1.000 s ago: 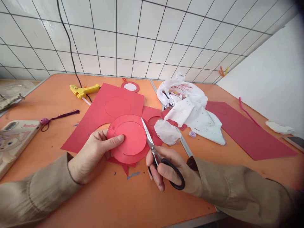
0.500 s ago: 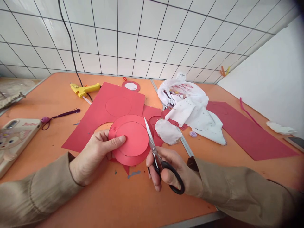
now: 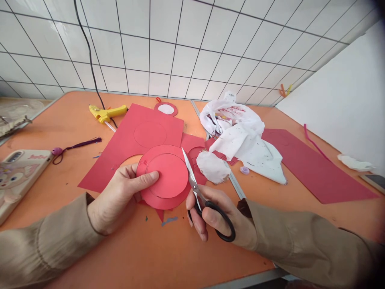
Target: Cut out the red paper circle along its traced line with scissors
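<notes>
My left hand point(image 3: 120, 192) pinches a red paper disc point(image 3: 170, 174) at its left side, thumb on top. The disc has a smaller circle cut or marked inside a wider ring. Black-handled scissors point(image 3: 195, 186) are in my right hand point(image 3: 221, 210), fingers through the loops, their blades at the disc's right edge and pointing up and away. Under and behind the disc lies a large red sheet point(image 3: 144, 126) with a circle outlined on it. A white round piece of cloth point(image 3: 213, 166) rests just right of the blades.
A yellow glue gun point(image 3: 106, 114) and a red ring with white centre point(image 3: 166, 108) are at the back. A white plastic bag point(image 3: 231, 114), another red sheet point(image 3: 313, 168) and a purple button point(image 3: 244, 170) lie right; a phone point(image 3: 24, 176) and tassel point(image 3: 81, 144) lie left.
The scissor handles and the fingers of my right hand have shifted slightly up and to the right. My left hand and the disc have barely moved.
</notes>
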`<state>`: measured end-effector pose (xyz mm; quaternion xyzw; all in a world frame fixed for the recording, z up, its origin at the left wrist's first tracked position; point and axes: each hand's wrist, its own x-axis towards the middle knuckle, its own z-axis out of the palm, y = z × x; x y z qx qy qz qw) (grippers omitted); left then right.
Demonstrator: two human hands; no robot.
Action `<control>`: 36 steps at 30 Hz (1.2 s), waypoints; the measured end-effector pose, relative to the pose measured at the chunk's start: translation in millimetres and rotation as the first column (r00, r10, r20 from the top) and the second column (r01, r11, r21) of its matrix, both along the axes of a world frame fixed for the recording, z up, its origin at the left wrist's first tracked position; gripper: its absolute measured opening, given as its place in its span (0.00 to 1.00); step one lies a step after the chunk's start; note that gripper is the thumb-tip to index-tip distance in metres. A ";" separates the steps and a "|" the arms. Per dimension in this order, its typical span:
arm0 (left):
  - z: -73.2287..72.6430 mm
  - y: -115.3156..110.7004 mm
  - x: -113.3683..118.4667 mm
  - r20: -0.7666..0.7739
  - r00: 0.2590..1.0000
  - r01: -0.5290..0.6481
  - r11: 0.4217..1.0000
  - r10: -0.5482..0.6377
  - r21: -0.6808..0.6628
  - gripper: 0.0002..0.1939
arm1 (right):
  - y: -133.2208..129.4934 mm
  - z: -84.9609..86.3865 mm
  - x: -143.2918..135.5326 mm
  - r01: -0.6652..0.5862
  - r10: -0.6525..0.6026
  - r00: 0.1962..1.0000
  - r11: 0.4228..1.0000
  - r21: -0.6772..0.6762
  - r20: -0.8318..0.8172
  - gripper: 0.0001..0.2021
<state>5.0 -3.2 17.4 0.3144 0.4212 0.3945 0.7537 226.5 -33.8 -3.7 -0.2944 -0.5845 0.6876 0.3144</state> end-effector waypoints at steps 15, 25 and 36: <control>11.9 16.2 0.8 0.009 0.999 -0.054 0.992 0.053 0.112 0.07 | 10.0 13.3 -4.7 0.044 -0.044 0.999 0.999 -0.001 -0.016 0.16; 63.5 54.4 -15.7 0.002 0.971 -0.220 0.894 0.238 0.391 0.07 | 46.1 62.0 -35.2 0.073 -0.065 0.997 0.981 0.180 -0.051 0.16; 46.3 75.9 -31.0 -0.043 0.965 -0.236 0.925 0.260 0.298 0.02 | 76.8 42.9 -49.0 0.053 -0.051 0.999 0.991 0.121 -0.015 0.20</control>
